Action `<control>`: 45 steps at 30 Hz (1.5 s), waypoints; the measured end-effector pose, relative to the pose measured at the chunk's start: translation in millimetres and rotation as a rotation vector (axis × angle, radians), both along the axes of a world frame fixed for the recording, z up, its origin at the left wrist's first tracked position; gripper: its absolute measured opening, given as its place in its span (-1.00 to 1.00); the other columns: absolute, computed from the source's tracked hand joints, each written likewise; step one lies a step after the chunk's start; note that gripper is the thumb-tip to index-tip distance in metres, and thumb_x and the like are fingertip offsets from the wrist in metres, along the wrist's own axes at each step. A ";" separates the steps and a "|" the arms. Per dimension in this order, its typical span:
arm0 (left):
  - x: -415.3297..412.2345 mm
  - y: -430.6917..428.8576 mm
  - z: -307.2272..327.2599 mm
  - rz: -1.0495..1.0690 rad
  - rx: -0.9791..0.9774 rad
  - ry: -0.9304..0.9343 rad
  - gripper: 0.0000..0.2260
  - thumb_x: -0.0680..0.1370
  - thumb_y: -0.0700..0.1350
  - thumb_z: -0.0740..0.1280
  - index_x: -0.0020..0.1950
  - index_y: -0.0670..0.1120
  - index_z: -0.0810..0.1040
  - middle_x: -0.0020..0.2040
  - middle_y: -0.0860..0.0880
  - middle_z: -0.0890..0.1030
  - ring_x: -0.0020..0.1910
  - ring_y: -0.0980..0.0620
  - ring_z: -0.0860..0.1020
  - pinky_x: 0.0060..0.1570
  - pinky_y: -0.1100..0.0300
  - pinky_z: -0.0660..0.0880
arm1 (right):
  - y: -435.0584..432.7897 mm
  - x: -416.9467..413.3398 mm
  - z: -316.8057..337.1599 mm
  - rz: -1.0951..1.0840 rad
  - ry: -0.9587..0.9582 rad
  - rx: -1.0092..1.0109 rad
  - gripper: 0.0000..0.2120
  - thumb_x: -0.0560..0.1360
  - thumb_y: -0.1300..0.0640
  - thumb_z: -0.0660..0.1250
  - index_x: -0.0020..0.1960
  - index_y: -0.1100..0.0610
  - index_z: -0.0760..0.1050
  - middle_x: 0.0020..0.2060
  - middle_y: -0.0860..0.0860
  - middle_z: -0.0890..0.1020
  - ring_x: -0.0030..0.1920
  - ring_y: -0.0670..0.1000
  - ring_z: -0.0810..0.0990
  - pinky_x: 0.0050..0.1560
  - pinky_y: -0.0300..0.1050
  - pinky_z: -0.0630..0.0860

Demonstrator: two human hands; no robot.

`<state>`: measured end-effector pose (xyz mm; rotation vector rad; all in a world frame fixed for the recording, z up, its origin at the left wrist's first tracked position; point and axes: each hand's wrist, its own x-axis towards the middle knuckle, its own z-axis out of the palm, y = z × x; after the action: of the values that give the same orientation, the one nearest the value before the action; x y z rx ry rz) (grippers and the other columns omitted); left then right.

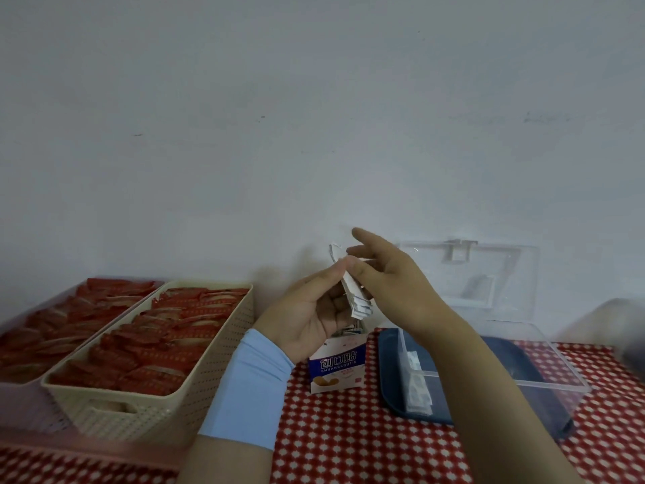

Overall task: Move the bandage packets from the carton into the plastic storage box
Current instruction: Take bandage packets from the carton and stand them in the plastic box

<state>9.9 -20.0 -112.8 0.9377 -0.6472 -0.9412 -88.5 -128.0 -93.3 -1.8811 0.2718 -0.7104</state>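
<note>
A small blue and white carton [336, 370] stands upright on the red patterned cloth, its top open with a few packets showing inside. Above it my left hand [310, 314] grips a stack of white bandage packets [354, 291]. My right hand [387, 274] pinches the top of the same stack, forefinger raised. To the right lies the clear plastic storage box [544, 375] with its lid [488, 274] tilted up against the wall. Some white packets [417, 389] lie in the box's left compartment.
A dark blue tray [391, 375] sits under the clear box. Left of my arm stand a beige woven basket [153, 410] and a pink one [21, 406], both full of red sachets. A white wall rises close behind the table.
</note>
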 end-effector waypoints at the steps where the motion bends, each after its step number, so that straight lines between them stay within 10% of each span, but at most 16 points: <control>1: 0.4 0.2 0.7 0.017 0.005 -0.002 -0.62 0.49 0.00 0.35 0.17 -0.24 0.62 0.01 -0.21 0.64 -0.04 -0.08 0.64 0.08 0.01 0.58 | 0.2 0.4 -0.3 -0.050 -0.010 -0.075 -0.76 0.60 0.02 0.31 0.26 -0.10 0.49 0.15 -0.12 0.59 0.00 -0.15 0.64 -0.05 -0.28 0.55; 3: 2.2 2.2 1.6 0.040 -0.001 0.023 -0.67 0.53 -0.02 0.33 0.14 -0.24 0.60 -0.10 -0.16 0.65 -0.16 -0.02 0.65 -0.09 0.08 0.64 | 0.3 -3.0 1.8 -0.073 -0.054 -0.138 -0.94 0.57 -0.02 0.35 0.01 -0.07 0.55 0.14 -0.17 0.60 0.00 -0.15 0.64 0.05 -0.15 0.53; 9: 7.6 10.4 5.3 0.008 0.039 -0.021 -0.63 0.45 0.04 0.38 0.12 -0.21 0.61 -0.11 -0.13 0.65 -0.20 -0.02 0.66 -0.23 0.09 0.63 | 6.3 -21.6 12.5 0.108 0.133 -0.386 -0.60 0.16 0.04 0.69 -0.18 -0.03 0.51 0.30 -0.46 0.37 0.33 -0.47 0.30 0.08 -0.52 0.34; 26: -1.7 15.3 11.1 -0.136 -0.020 -0.055 -0.64 0.49 -0.09 0.32 0.21 -0.26 0.55 -0.03 -0.15 0.68 -0.10 -0.06 0.68 -0.20 0.09 0.65 | 2.7 -27.1 10.5 0.179 0.079 -0.325 -0.70 0.26 0.16 0.63 -0.25 0.15 0.49 0.17 -0.17 0.59 0.20 -0.18 0.56 0.16 -0.26 0.48; 30: -7.2 17.5 10.5 -0.225 0.013 -0.079 -0.63 0.53 -0.13 0.28 0.29 -0.26 0.48 0.00 -0.16 0.67 -0.14 -0.08 0.68 -0.21 0.03 0.66 | -8.8 -35.8 10.5 0.235 -0.002 -0.067 -0.83 0.55 0.12 0.34 -0.12 0.23 0.49 0.01 0.22 0.63 0.01 0.06 0.60 0.20 0.02 0.46; 34: -20.0 15.8 11.9 -0.321 0.052 -0.143 -0.68 0.55 -0.17 0.25 0.27 -0.25 0.46 0.01 -0.14 0.68 -0.16 -0.05 0.67 -0.24 0.06 0.65 | -18.4 -52.5 13.5 0.130 0.028 -0.003 -0.74 0.58 0.30 0.33 0.25 0.13 0.55 -0.15 0.03 0.65 -0.11 -0.07 0.63 0.09 -0.19 0.53; 45: -62.5 11.8 -0.7 -0.319 0.120 -0.095 -0.62 0.53 -0.12 0.28 0.31 -0.26 0.45 0.06 -0.23 0.66 -0.12 -0.11 0.68 -0.11 0.02 0.66 | -29.4 -100.4 30.1 -0.011 0.149 0.023 -0.87 0.53 0.26 0.40 -0.03 0.12 0.72 -0.06 0.09 0.73 0.03 0.13 0.68 0.22 0.08 0.58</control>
<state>-52.5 -8.2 -113.5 1.0076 -0.8445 -1.2346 -189.0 -157.3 -63.2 -1.9142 0.3834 -0.5728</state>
